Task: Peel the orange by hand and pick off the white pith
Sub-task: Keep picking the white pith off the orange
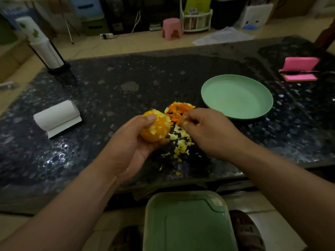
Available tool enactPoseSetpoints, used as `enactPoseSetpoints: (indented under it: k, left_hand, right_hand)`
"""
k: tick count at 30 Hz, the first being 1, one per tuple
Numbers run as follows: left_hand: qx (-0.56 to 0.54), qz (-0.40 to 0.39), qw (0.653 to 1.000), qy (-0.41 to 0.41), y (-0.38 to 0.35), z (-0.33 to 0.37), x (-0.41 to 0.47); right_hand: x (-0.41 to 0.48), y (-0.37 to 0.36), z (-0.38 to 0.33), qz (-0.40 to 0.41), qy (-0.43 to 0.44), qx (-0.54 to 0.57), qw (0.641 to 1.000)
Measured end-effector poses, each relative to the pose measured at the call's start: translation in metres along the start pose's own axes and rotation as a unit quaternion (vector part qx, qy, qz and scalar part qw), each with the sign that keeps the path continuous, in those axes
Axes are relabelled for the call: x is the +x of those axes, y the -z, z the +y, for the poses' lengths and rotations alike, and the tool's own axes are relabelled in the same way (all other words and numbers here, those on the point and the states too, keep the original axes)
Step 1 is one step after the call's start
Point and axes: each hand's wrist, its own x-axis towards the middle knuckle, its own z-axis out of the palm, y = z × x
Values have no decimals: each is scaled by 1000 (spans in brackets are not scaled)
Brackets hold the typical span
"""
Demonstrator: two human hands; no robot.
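- The left hand (pixel 130 144) grips the orange (pixel 155 128) at frame centre, thumb over its top and fingers curled beneath. The rind is off and pale patches of pith remain.
- The right hand (pixel 204 129), just right of the fruit, has its fingertips pinched together on what looks like a pith scrap (pixel 184 122).
- Squeezing hard or digging in a nail could burst a segment. The juice would make the fruit slippery, and it might drop onto the table (pixel 108 96).
- Scraps released here would likely join the pith litter (pixel 181 144) and the peel pile (pixel 179 110), or fall off the near edge.
- The green plate (pixel 235 98), right of centre, holds nothing.
- The green lidded box (pixel 186 223), bottom centre, is closed, so its contents are hidden.
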Motion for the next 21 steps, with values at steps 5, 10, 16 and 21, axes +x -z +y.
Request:
enactPoseSetpoints:
  k: [5,10,16,21]
  left_hand:
    - [-19,1,1000,8,2,-1,1]
    - [46,-25,998,-25,9,-4,7]
    - [185,-33,979,-83,9,-8,5]
    - [279,-32,949,-139,8,-12,3]
  right_hand:
    - [-1,7,-10,16,7,118,993]
    - [-8,5,-19,-6,38,150,988]
    - [-12,5,-22,26,35,98,994]
    - [-16,-2,-26,71,62,43,995]
